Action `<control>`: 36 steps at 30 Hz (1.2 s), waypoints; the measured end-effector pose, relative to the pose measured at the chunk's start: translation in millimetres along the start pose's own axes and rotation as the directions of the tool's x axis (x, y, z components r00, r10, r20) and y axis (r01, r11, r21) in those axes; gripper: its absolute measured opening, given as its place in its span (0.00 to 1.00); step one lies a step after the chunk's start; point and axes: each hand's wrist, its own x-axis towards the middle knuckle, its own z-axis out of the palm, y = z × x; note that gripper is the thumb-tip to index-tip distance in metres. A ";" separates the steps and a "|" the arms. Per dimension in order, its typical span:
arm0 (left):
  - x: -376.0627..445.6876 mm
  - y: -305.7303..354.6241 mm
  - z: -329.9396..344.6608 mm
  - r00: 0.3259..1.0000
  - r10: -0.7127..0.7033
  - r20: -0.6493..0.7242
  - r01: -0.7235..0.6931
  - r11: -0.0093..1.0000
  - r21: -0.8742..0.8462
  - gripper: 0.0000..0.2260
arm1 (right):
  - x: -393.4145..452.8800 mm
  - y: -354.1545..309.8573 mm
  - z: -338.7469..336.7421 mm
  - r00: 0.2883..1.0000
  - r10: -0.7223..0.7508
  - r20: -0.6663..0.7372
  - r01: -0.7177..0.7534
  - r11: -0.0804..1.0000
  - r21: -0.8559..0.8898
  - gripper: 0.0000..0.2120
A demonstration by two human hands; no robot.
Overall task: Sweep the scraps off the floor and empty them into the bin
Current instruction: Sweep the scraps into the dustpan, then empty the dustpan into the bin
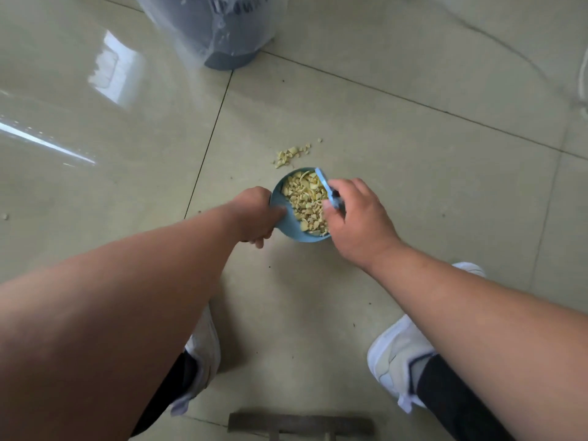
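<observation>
Gripping the blue dustpan [288,222] at its near left side, the left hand [256,214] has its fingers curled under the rim and its thumb lying on the inner wall, so that grip is closed on the pan. The right hand [356,218], just across the pan from it, pinches a small blue brush [327,189] between thumb and fingertips; the brush slants up and away from that grip, over the pan's right edge. Between the two grips lies a heap of pale yellow scraps [305,203], filling most of the pan's hollow. Just beyond the pan's far rim, a smaller scatter of loose scraps [291,154] lies on the floor [413,148], close to the rim but apart from it. One stray crumb [4,216] sits far out to the left of the left grip. Well beyond both grips, at the top of the view, stands a grey-blue bin [227,55] with a clear plastic liner [191,30] draped over its side. Nearer the person than the grips, two white shoes [397,351] stand on the glossy beige tiles, with black trouser legs [445,396] above them. A dark, flat-edged object [299,424] lies at the bottom edge; what it is cannot be told.
</observation>
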 end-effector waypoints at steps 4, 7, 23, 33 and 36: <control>-11.9 21.7 -18.1 0.998 0.054 -0.026 -0.054 0.999 0.002 0.18 | 18.3 -6.7 -46.8 0.991 0.086 -0.106 -0.074 0.991 0.114 0.10; -23.6 35.6 -37.2 0.996 0.081 -0.038 -0.080 0.997 0.019 0.18 | 29.5 -20.6 -77.4 0.967 0.198 -0.160 -0.163 0.964 0.211 0.07; -37.5 76.6 -130.7 0.992 0.122 -0.035 -0.119 0.990 0.073 0.20 | 74.5 -61.6 -143.9 0.943 0.231 -0.238 -0.136 0.923 0.359 0.11; -16.4 79.0 -162.7 0.992 0.126 -0.009 -0.124 0.985 0.119 0.22 | 108.9 -54.6 -140.3 0.917 0.327 -0.228 -0.184 0.853 0.488 0.08; -20.5 83.5 -192.3 0.991 0.125 -0.042 -0.120 0.987 0.111 0.21 | 129.5 -70.0 -147.3 0.919 0.323 -0.228 -0.165 0.837 0.522 0.10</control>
